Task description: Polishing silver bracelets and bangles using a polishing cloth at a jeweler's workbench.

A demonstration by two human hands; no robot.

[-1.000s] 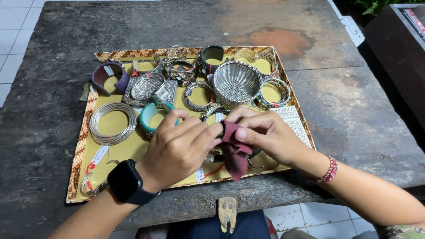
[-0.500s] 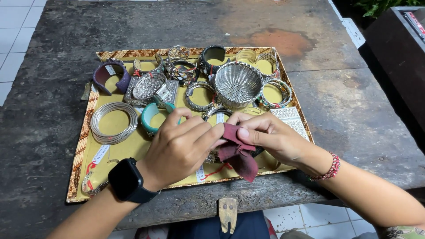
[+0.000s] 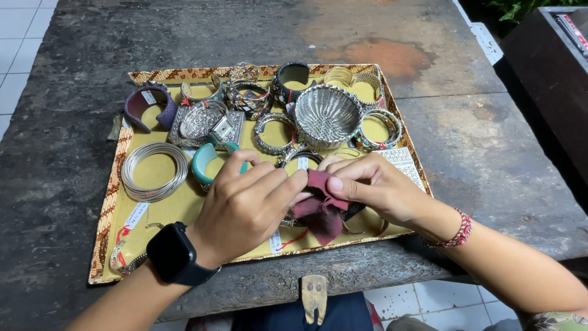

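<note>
Over the tray's [image 3: 116, 184] near edge, the left hand [image 3: 242, 205] and right hand [image 3: 380, 187] meet, both pinching a maroon cloth [image 3: 318, 211]. Silver bangles [image 3: 154, 171], a teal cuff [image 3: 205, 162] and a silver mesh bowl [image 3: 327, 116] crowd the tray on the dark worktop [image 3: 490, 153].

can't really see what's inside the maroon cloth [image 3: 318, 211], both hands cover it; the price tags' [image 3: 136, 216] print is too tiny.

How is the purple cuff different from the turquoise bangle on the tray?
The purple cuff lies near the tray's far left corner, well away from the hands; the turquoise bangle lies right beside the left hand. The cuff is dark and looks wider; the bangle is bright. Both rest on the tray, untouched.
</note>
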